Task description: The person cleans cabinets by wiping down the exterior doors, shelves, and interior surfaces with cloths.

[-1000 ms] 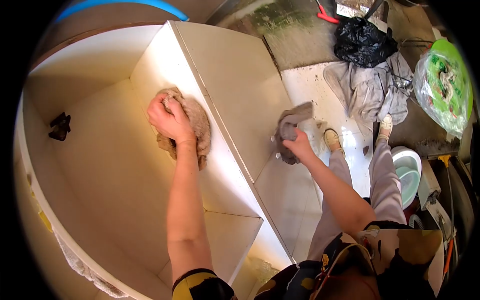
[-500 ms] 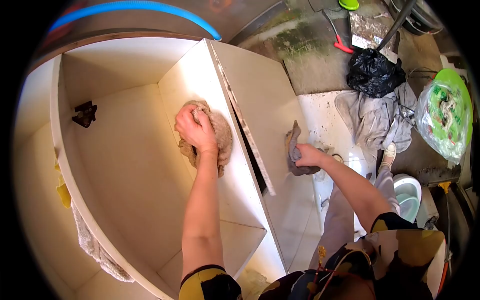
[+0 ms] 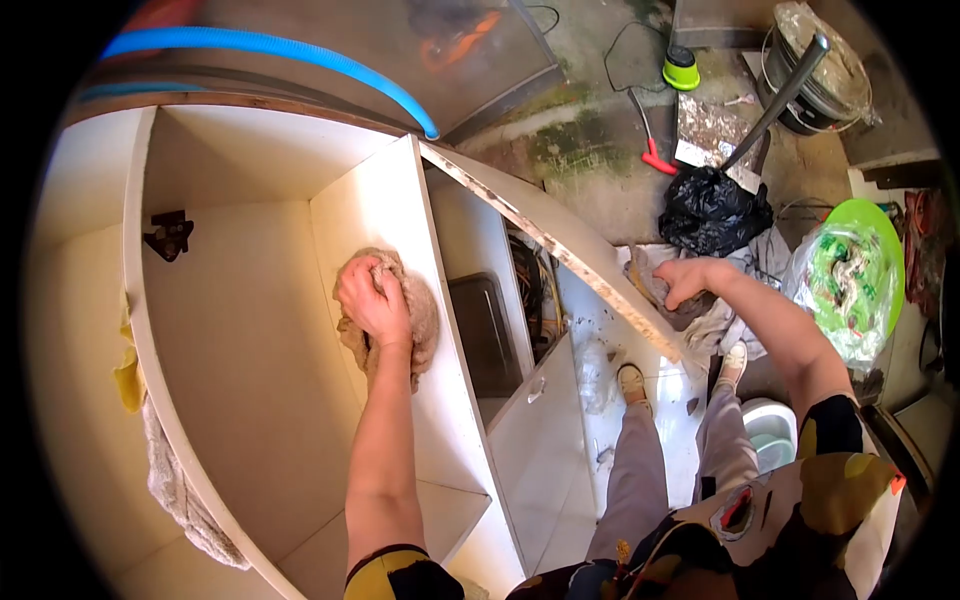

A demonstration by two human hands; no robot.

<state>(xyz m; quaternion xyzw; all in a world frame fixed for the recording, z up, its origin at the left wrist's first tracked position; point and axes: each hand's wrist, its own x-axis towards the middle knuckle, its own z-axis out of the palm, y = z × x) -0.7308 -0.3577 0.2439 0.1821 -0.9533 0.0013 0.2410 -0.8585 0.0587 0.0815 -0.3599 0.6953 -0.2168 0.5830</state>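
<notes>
My left hand [image 3: 376, 308] is closed on a fluffy beige towel [image 3: 420, 318], which lies against the inner side wall [image 3: 375, 205] of a white cabinet. In my right hand [image 3: 692, 280] is a grey rag [image 3: 690, 316], beside the outer face of a cabinet door. That door [image 3: 590, 275] stands ajar, its worn, stained edge toward me. Behind it a dark sink-like tray [image 3: 480, 335] shows in the neighbouring compartment. Part of the grey rag is hidden by my hand and the door.
A second towel [image 3: 180, 490] and a yellow cloth [image 3: 128, 380] hang over the cabinet's left edge. A blue hose [image 3: 290, 50] runs along the back. On the floor are a black plastic bag [image 3: 712, 212], a bucket [image 3: 815, 85], a basin [image 3: 770, 420] and a green bagged tray [image 3: 850, 270].
The door has swung further open, showing the compartment behind it. My right hand has moved right with the grey rag. My left hand stays on the towel against the wall.
</notes>
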